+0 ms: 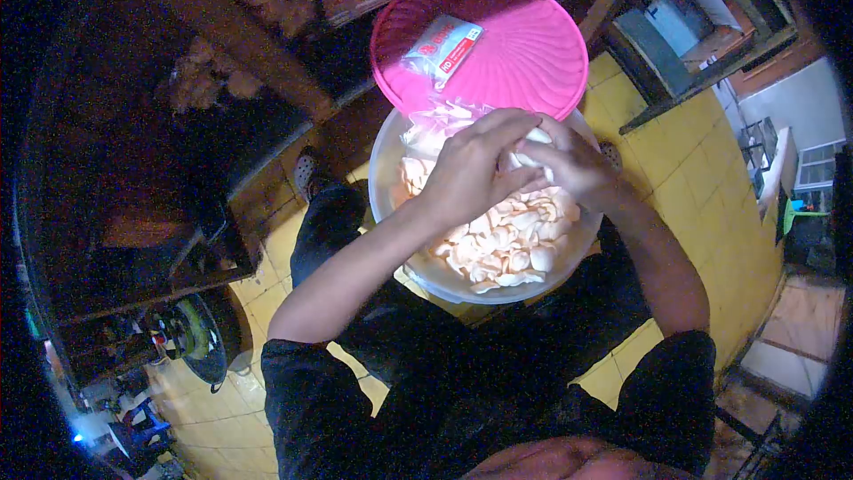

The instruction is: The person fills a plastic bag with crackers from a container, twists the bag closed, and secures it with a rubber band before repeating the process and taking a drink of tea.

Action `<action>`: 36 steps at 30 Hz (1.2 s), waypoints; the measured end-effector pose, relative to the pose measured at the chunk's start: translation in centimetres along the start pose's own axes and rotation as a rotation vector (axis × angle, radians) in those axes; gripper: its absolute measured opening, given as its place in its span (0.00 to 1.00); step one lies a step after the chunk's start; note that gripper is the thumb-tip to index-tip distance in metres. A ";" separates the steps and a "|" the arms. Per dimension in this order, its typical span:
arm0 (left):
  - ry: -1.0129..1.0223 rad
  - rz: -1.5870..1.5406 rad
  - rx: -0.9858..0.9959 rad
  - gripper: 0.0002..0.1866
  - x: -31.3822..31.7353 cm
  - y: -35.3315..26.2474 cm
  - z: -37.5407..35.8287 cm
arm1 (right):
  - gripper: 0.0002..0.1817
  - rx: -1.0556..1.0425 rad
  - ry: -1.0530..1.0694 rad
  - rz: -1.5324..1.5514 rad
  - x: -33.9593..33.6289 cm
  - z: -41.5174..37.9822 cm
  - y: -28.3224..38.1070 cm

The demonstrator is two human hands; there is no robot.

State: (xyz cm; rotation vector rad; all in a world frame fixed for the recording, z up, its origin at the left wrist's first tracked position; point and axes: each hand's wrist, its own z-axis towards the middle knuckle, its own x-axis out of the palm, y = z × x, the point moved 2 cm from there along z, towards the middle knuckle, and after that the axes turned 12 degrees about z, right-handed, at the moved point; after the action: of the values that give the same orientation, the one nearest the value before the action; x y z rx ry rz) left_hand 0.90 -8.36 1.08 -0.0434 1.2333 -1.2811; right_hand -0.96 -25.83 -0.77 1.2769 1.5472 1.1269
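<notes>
My left hand (484, 160) and my right hand (573, 164) meet above a large translucent tub (384, 169) between my knees. Their fingers are curled together around a few pale crackers (537, 136), which show between them; whether a clear bag is around these I cannot tell. Below the hands, many more puffy, pale crackers (506, 244) fill the tub. Clear plastic bags (435, 124) lie at the tub's far left rim, beside my left hand. A ribbed pink lid (524, 36) rests over the far side, with a printed pack of plastic bags (444, 49) on it.
Yellow tiles (684, 187) cover the floor around my legs. A dark wooden bench (293, 124) runs along the left, with a wooden frame (711, 62) at the upper right. A dark round pan (206, 342) stands at the lower left.
</notes>
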 end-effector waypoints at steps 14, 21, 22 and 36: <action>0.104 -0.672 -0.316 0.18 -1.2 0.2 0.2 | 0.23 -0.075 0.229 0.193 0.3 0.0 0.6; 0.099 -0.508 -0.463 0.12 -1.3 0.0 0.8 | 0.27 -0.167 0.196 -0.121 0.2 0.7 0.4; 0.042 -0.447 -0.458 0.09 -1.1 0.4 0.7 | 0.30 -0.269 0.149 -0.319 0.1 0.6 0.8; 0.042 -0.207 -0.237 0.19 -0.5 0.2 0.0 | 0.18 -0.158 0.180 -0.183 -0.3 -0.4 2.9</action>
State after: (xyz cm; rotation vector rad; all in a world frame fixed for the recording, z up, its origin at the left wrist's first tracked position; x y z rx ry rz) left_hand 1.13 -7.92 1.32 -0.3244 1.4414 -1.3113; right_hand -0.50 -25.94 2.14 0.9305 1.6336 1.2447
